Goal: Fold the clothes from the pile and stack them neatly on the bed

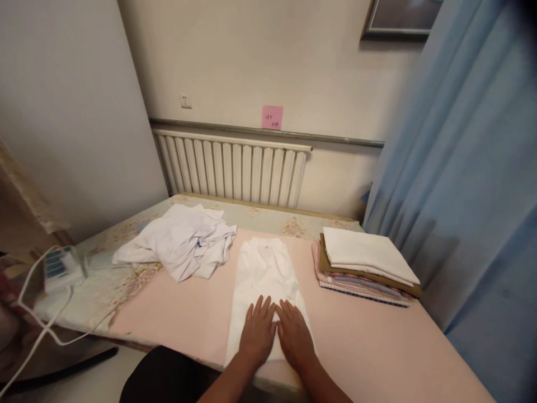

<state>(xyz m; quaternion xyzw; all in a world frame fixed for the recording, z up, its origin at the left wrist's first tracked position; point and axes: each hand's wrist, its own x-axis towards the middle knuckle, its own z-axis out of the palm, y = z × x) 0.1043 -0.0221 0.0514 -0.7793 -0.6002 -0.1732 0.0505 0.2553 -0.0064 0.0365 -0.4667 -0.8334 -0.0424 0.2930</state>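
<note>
A white garment [268, 263], folded into a long narrow shape with its collar end toward the wall, lies on the pink cloth [356, 336] in front of me. Flat on its lower part rests my left hand [257, 330], fingers stretched out and pointing away from me. Beside it, my right hand [293, 333] presses down on the same garment with its fingers extended. The two hands nearly touch at the thumbs and index fingers. Neither grips the fabric. Some wrinkles show across the garment's upper half.
A crumpled pile of white clothes [180, 238] lies to the left. On the right sits a stack of folded fabrics [369, 254], a white one on top. A power strip [62, 271] with white cables occupies the left edge. A blue curtain [470, 168] hangs at right.
</note>
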